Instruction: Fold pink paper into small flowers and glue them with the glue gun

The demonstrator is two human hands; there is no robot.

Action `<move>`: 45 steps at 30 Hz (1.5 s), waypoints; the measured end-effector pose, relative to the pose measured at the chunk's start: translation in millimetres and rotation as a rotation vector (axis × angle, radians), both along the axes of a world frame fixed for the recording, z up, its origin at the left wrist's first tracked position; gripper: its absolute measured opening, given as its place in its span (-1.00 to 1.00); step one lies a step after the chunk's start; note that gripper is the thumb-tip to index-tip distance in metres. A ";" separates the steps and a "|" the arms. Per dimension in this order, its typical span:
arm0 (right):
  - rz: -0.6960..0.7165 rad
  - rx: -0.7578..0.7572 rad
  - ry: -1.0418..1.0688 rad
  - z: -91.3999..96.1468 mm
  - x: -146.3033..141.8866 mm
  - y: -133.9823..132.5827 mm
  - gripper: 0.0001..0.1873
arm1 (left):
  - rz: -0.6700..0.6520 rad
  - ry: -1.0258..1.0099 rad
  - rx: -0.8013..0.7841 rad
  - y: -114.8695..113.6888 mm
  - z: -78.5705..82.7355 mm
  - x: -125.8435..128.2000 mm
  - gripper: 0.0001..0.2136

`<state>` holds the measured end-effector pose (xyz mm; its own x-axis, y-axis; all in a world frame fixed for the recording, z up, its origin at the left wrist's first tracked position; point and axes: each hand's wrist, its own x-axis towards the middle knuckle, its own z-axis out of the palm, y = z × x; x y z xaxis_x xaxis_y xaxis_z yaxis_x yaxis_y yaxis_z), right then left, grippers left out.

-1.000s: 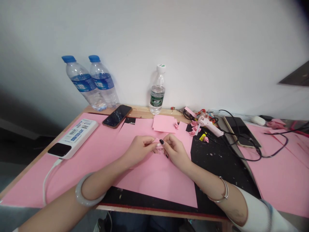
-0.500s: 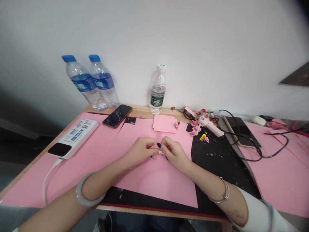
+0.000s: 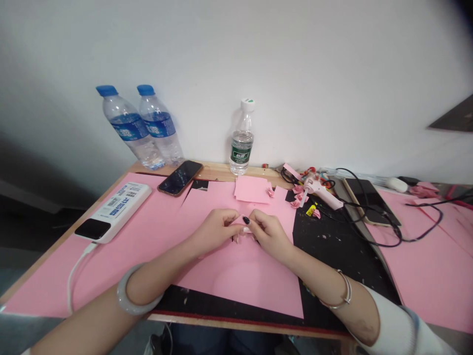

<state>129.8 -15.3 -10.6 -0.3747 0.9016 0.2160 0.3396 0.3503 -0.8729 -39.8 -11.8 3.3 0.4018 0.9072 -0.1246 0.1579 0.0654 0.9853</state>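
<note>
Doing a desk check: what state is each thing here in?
Left hand: fingers pinching a small pink paper piece
Right hand: fingers pinching the same piece
Pink hot glue gun: lying down
Smartphone: face up, screen dark
Power bank: cable plugged in
Green-labelled water bottle: upright, capped
Blue-capped water bottles: tilted against the wall

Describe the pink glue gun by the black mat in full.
The hot glue gun is pale pink and looks like plastic. It lies on its side on the far part of the black mat, its handle pointing lower right. A thin white stick projects from its left end. Black cables run close by, and small folded pink paper pieces lie just left.
</note>
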 end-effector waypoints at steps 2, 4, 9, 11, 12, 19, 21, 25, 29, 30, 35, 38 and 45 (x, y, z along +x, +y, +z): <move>-0.021 0.024 -0.017 -0.9 0.6 0.3 -0.65 | -0.004 -0.028 -0.009 0.3 -0.4 0.1 -0.84; -0.040 0.011 -0.006 -2.7 1.4 0.3 -0.61 | -0.015 -0.043 -0.018 1.5 -0.6 -0.7 -0.84; 0.040 -0.246 0.212 -8.5 4.0 3.5 -0.58 | 0.009 -0.107 0.002 8.2 -0.2 -5.8 -0.79; 0.095 -0.305 0.288 -9.1 5.7 6.8 -0.60 | 0.014 -0.145 0.001 10.9 -0.2 -7.6 -0.78; 0.124 -0.330 0.322 -8.9 6.6 8.6 -0.60 | 0.011 -0.164 -0.006 11.9 -0.3 -8.1 -0.78; 0.223 -0.411 0.374 -7.1 10.1 15.6 -0.67 | 0.012 -0.195 -0.021 14.3 -3.5 -8.2 -0.76; 0.201 -0.414 0.366 -7.1 9.0 14.8 -0.75 | 0.014 -0.189 -0.024 14.6 -4.6 -8.2 -0.76; 0.127 -0.278 0.399 -3.8 6.6 11.9 -0.73 | 0.009 -0.176 -0.040 15.3 -6.9 -7.5 -0.74; 0.125 -0.132 0.349 -0.1 7.5 11.6 -0.78 | -0.004 -0.164 -0.064 14.6 -4.9 -6.1 -0.73; 0.128 -0.110 0.323 0.0 8.1 12.1 -0.82 | -0.006 -0.162 -0.068 14.0 -3.7 -5.7 -0.73; 0.096 -0.103 0.280 -4.1 10.5 15.7 -0.86 | -0.017 -0.152 -0.110 11.4 -1.5 -5.0 -0.76; 0.077 -0.120 0.282 -6.2 11.1 16.7 -0.81 | -0.034 -0.159 -0.132 10.8 -4.7 -5.5 -0.77; 0.013 -0.127 0.298 -5.4 10.0 16.7 -0.66 | -0.060 -0.222 -0.216 3.8 -3.3 -1.7 -0.72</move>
<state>139.8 1.4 -16.0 -0.3232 0.9241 0.2039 0.0592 0.2348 -0.9702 -41.5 -8.0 0.0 0.4926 0.8431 -0.2155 -0.0493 0.2743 0.9604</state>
